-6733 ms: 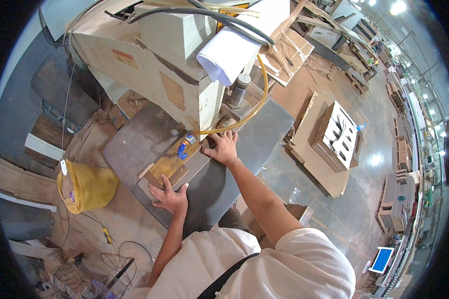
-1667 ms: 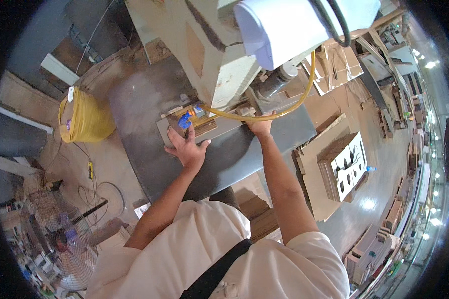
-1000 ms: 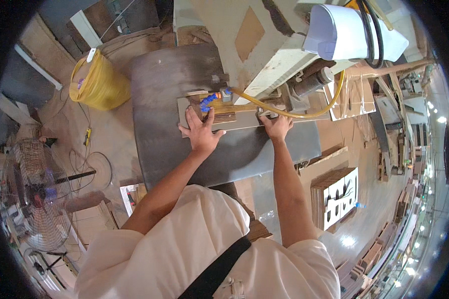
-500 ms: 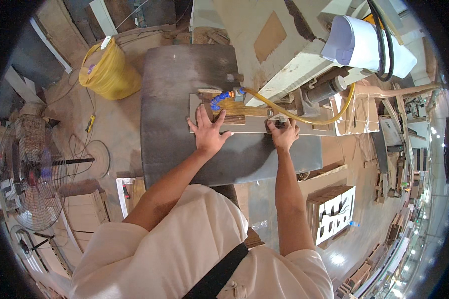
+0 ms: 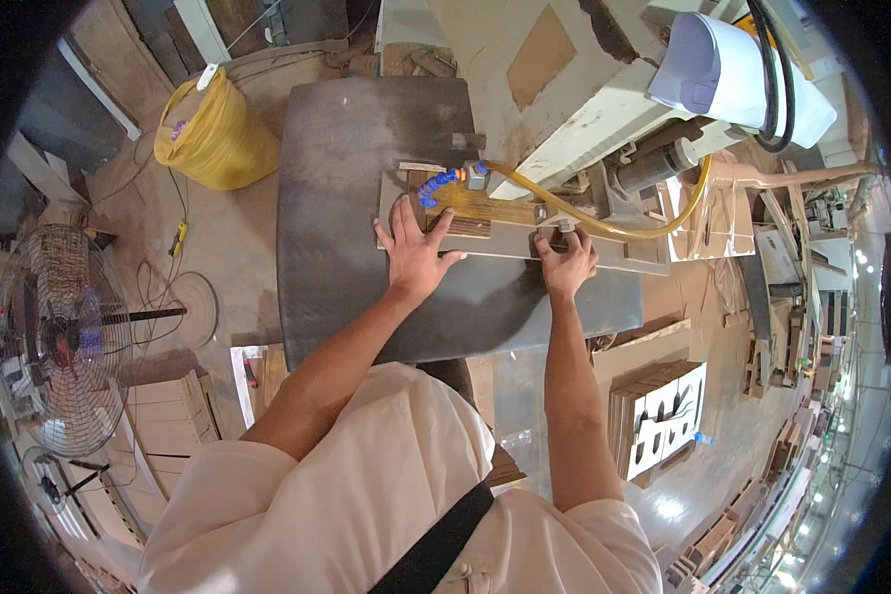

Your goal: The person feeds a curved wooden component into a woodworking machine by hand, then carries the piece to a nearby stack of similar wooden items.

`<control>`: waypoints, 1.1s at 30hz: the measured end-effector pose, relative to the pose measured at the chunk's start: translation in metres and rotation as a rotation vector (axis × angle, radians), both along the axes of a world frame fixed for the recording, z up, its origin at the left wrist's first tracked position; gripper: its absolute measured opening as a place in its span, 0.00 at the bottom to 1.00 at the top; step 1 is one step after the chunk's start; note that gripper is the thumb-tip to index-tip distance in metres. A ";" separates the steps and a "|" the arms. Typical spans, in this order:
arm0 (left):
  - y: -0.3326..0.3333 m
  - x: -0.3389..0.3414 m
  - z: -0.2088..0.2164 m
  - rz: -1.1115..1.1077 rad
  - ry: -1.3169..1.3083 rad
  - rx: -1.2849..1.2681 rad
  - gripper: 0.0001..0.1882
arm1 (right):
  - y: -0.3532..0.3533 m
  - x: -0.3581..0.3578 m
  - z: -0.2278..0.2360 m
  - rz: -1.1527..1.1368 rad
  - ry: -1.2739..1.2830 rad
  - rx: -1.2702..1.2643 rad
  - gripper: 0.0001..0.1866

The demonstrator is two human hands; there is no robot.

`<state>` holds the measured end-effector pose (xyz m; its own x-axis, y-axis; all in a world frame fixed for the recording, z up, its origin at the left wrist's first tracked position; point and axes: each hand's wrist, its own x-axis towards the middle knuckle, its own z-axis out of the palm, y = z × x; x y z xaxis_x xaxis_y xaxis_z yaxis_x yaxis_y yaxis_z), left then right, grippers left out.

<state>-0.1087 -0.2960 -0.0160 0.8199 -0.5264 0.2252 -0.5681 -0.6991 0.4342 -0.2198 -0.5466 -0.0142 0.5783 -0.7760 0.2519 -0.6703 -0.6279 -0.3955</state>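
A flat grey board (image 5: 510, 244) with brown wooden pieces (image 5: 462, 228) on it lies on the dark machine table (image 5: 366, 129). My left hand (image 5: 415, 259) rests on the board's left end, its fingers spread and pressed down flat. Farther right, my right hand (image 5: 567, 265) has its fingers bent down at the board's front edge, close under the machine's head. What sits between those fingertips is partly hidden. A blue jointed nozzle (image 5: 436, 186) points down at the wood between my hands. From its fitting a yellow hose (image 5: 604, 226) curves off to the right above my right hand.
The machine's heavy pale arm (image 5: 584, 139) overhangs the table, with a rolled white sheet (image 5: 708, 69) and black cables on it. At left stand a yellow sack (image 5: 216, 134) and a caged fan (image 5: 64, 337). Stacked cut boards (image 5: 658, 421) are on the floor at right.
The view has shifted slightly. Both hands keep nearly the same places on the board, and the board has hardly moved.
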 end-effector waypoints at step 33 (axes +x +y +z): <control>-0.001 0.008 -0.011 -0.091 -0.062 -0.083 0.40 | 0.036 -0.023 0.009 -0.151 -0.054 0.036 0.27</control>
